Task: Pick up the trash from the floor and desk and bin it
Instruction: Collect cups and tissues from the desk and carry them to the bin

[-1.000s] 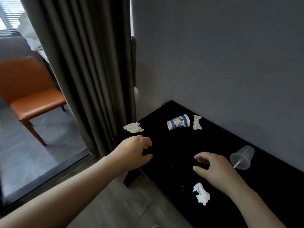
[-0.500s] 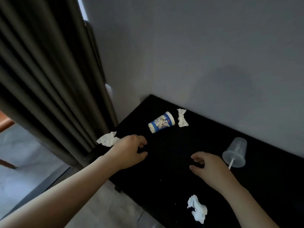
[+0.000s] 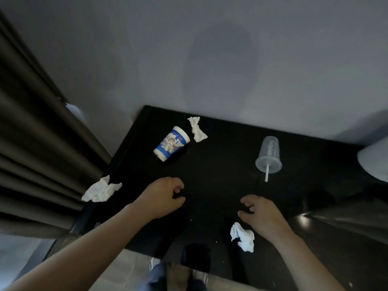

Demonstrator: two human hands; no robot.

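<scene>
Black desk (image 3: 210,181) against the grey wall (image 3: 210,59); I take the desk as my landmark. My left hand (image 3: 162,199) hovers over the desk's middle-left, fingers curled loosely inward, thumb apart from them, holding nothing. My right hand (image 3: 260,215) hovers over the desk's near middle, fingers likewise half-curled, empty.

Trash on the desk:
- Blue and white paper cup (image 3: 172,143) lying on its side toward the far left corner.
- Crumpled tissue (image 3: 197,129) just beside that cup, close to the wall edge of the desk.
- Clear plastic cup (image 3: 269,154) lying on its side toward the far right, a white straw (image 3: 267,173) poking out of its mouth toward me.
- Larger crumpled tissue (image 3: 101,190) at the desk's left edge, partly overhanging, against the dark curtain (image 3: 37,143).
- Another crumpled tissue (image 3: 242,237) near the desk's front edge, just beside my right wrist; contact cannot be told.

Pale rounded object (image 3: 373,162) at the desk's far right, cut off by the frame.
</scene>
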